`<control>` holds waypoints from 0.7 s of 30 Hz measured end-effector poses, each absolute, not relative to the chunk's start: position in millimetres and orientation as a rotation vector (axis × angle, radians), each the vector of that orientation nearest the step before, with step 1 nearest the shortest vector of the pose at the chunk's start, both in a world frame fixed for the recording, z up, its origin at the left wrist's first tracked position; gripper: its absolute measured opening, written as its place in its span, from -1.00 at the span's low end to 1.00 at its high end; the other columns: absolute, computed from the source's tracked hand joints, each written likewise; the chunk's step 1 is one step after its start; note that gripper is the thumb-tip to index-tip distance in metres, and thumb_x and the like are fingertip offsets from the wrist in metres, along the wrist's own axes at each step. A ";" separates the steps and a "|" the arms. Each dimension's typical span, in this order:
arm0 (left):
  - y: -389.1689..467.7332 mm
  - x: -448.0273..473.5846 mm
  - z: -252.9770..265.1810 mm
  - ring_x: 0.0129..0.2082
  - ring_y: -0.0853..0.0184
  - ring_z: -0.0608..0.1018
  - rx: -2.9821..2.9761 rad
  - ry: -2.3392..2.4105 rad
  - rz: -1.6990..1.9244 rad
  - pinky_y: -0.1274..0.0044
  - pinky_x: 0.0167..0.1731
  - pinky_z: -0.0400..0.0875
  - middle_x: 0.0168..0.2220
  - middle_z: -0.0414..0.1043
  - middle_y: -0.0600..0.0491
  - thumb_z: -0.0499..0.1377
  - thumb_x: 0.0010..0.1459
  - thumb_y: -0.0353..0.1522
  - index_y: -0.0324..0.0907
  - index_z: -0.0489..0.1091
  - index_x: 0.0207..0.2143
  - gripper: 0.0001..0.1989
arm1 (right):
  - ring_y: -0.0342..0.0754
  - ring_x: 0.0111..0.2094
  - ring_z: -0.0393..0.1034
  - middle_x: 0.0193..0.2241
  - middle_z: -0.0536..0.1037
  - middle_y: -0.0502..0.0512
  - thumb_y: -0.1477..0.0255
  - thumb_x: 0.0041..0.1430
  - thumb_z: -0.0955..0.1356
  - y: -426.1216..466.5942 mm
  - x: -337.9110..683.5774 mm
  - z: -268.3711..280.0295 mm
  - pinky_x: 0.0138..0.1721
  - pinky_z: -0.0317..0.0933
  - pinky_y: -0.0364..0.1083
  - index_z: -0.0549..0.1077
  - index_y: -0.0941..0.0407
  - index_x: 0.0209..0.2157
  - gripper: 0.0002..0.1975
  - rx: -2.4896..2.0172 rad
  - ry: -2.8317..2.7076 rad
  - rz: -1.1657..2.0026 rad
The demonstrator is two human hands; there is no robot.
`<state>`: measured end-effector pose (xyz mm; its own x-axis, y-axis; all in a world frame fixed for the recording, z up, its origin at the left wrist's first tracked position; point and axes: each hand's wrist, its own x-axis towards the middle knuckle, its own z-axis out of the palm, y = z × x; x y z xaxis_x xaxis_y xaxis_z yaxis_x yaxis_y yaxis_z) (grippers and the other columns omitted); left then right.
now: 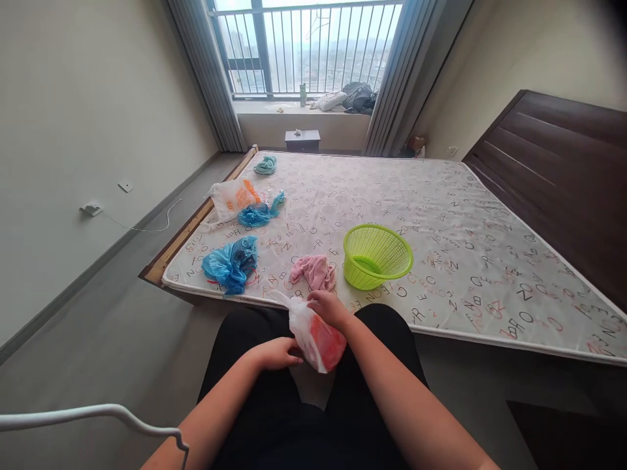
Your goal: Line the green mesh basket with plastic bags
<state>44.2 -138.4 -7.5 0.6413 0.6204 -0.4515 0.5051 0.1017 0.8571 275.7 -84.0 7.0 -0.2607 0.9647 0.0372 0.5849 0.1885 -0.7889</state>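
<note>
hands: left (277, 354), right (327, 307) gripping white-orange plastic bag (316, 339) | pink cloth (313, 271), green basket (376, 255) on mattress (441, 215)

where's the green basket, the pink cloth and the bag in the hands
green basket (392, 243), head view, on its far rim
pink cloth (314, 271), head view, middle of the bundle
bag (318, 343), head view, on its orange-red side between the hands

bare forearms, no sleeves in view; black garment over the lap.
</note>
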 end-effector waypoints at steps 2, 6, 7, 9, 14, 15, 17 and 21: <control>-131.8 43.2 -15.9 -0.21 0.12 0.62 1.548 1.084 0.033 0.39 -0.11 0.47 -0.30 0.62 0.00 0.27 0.05 -0.34 -0.21 0.57 -0.28 -0.82 | -0.04 -0.21 0.45 -0.26 0.59 0.07 0.45 0.27 0.35 -91.1 267.0 2.4 -0.14 0.25 -0.08 0.51 0.10 -0.17 -0.88 -1.481 -2.020 0.973; -107.4 47.9 -18.0 -0.08 0.16 0.59 1.562 1.474 0.538 0.36 -0.02 0.45 -0.11 0.58 -0.09 0.15 0.11 -0.42 -0.23 0.48 -0.09 -0.70 | -0.07 -0.28 0.37 -0.29 0.54 0.06 0.48 0.25 0.35 -105.2 260.9 0.3 -0.27 0.15 -0.13 0.43 0.11 -0.25 -0.97 -1.559 -2.045 0.897; -105.1 49.7 -15.8 -0.01 0.16 0.57 1.605 1.502 0.690 0.34 0.01 0.45 -0.02 0.54 -0.11 0.16 0.12 -0.41 -0.22 0.44 0.00 -0.63 | -0.07 -0.29 0.35 -0.30 0.53 0.05 0.49 0.23 0.35 -108.5 261.3 0.9 -0.29 0.12 -0.14 0.42 0.11 -0.28 -0.98 -1.573 -2.055 0.883; -106.4 53.1 -10.3 0.14 0.15 0.49 1.768 1.428 0.880 0.29 0.13 0.40 0.13 0.45 -0.12 0.19 0.12 -0.39 -0.17 0.38 0.13 -0.52 | -0.08 -0.31 0.32 -0.32 0.51 0.04 0.52 0.20 0.36 -115.3 263.7 2.5 -0.31 0.07 -0.15 0.40 0.10 -0.30 -0.95 -1.572 -2.083 0.863; -121.1 63.7 -1.6 0.11 0.21 0.53 2.030 1.055 0.647 0.34 0.20 0.37 0.11 0.50 -0.05 0.20 0.20 -0.38 -0.08 0.47 0.11 -0.59 | -0.14 -0.41 0.20 -0.46 0.42 -0.04 0.59 0.13 0.34 -135.6 278.0 6.5 -0.38 -0.07 -0.15 0.38 0.11 -0.42 -0.89 -1.579 -2.118 0.783; -123.0 66.5 -1.5 0.06 0.21 0.56 2.034 1.038 0.591 0.36 0.16 0.41 0.10 0.52 -0.05 0.21 0.22 -0.34 -0.08 0.47 0.13 -0.59 | -0.14 -0.43 0.18 -0.49 0.41 -0.04 0.58 0.13 0.34 -140.1 282.0 7.7 -0.39 -0.09 -0.14 0.38 0.12 -0.45 -0.88 -1.616 -2.108 0.759; -124.8 72.0 -2.7 0.02 0.21 0.58 2.051 1.010 0.476 0.37 0.11 0.44 0.10 0.53 -0.04 0.25 0.22 -0.27 -0.06 0.43 0.21 -0.51 | -0.14 -0.45 0.17 -0.52 0.41 -0.02 0.55 0.14 0.36 -148.9 290.7 10.8 -0.40 -0.11 -0.12 0.40 0.12 -0.49 -0.86 -1.689 -2.090 0.727; -121.0 77.4 -8.0 0.10 0.10 0.57 2.076 1.037 0.304 0.28 0.15 0.41 0.15 0.53 -0.04 0.23 0.21 -0.30 -0.01 0.41 0.26 -0.46 | -0.12 -0.45 0.24 -0.50 0.49 0.02 0.44 0.18 0.39 -161.7 310.7 17.5 -0.39 -0.08 -0.12 0.50 0.12 -0.45 -0.88 -1.761 -2.097 0.723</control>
